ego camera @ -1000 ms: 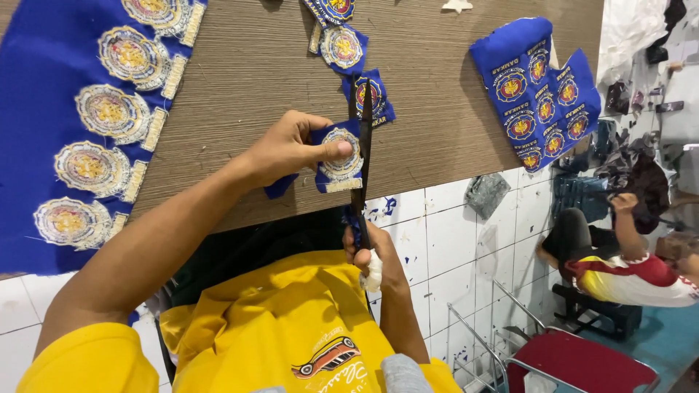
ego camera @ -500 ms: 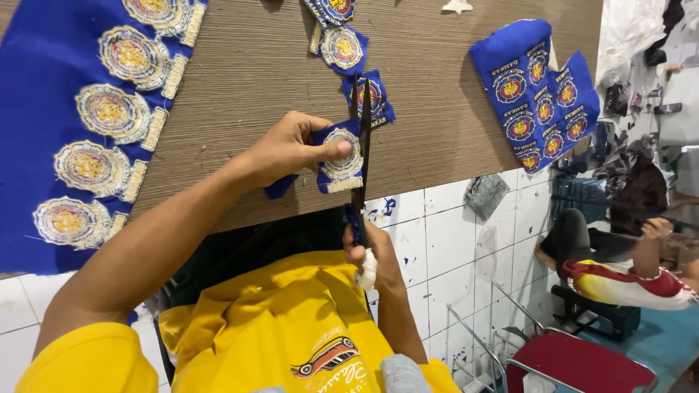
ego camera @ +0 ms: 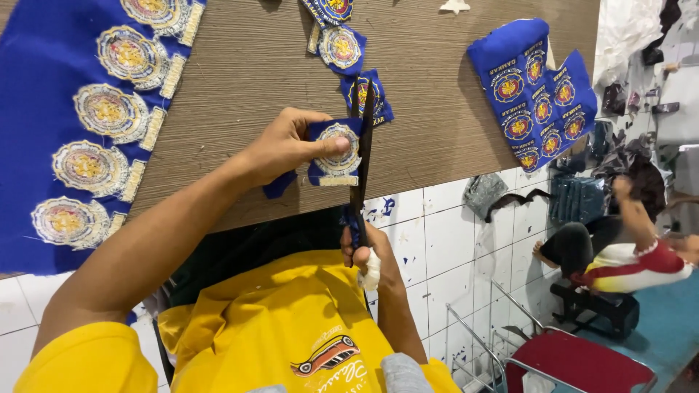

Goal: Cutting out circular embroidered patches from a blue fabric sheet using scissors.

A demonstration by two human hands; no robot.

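Your left hand (ego camera: 280,149) pinches an embroidered badge (ego camera: 336,149) over the table's near edge (ego camera: 218,207); your right hand (ego camera: 364,251) grips scissors (ego camera: 362,156) at its side. Drift risks nicking the embroidery.

Patch (ego camera: 333,151) between cloth strip (ego camera: 65,131) left, patch sheet (ego camera: 535,94) right.
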